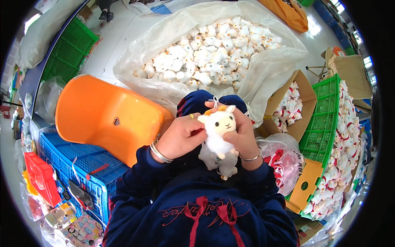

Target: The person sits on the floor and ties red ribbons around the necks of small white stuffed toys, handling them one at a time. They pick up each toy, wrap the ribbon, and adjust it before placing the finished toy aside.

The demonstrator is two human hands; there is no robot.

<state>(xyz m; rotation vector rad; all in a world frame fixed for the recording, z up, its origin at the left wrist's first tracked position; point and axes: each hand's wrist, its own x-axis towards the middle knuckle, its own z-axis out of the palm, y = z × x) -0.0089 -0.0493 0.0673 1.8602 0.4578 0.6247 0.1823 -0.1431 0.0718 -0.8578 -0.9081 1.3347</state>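
A small white plush sheep (220, 129) with yellow-orange horns and a stitched face is held upright over my lap. My right hand (243, 138) wraps round its far side, the thumb pressed across its chest. My left hand (181, 138) is closed, thumb and fingertips pinched against the toy's other side beside the head; whether a thread is between them is hidden. A white loop (214, 100) stands above the horns. Beneath the sheep, a second white plush toy (218, 162) rests on my lap, partly covered.
Ahead lies a large clear plastic bag (131, 68) full of white plush toys. An orange chair (111, 111) and blue crate (74, 152) stand left. At right are a cardboard box (306, 99) and green crate (321, 123) with red-trimmed plush toys, and a bag (284, 144) of red pieces.
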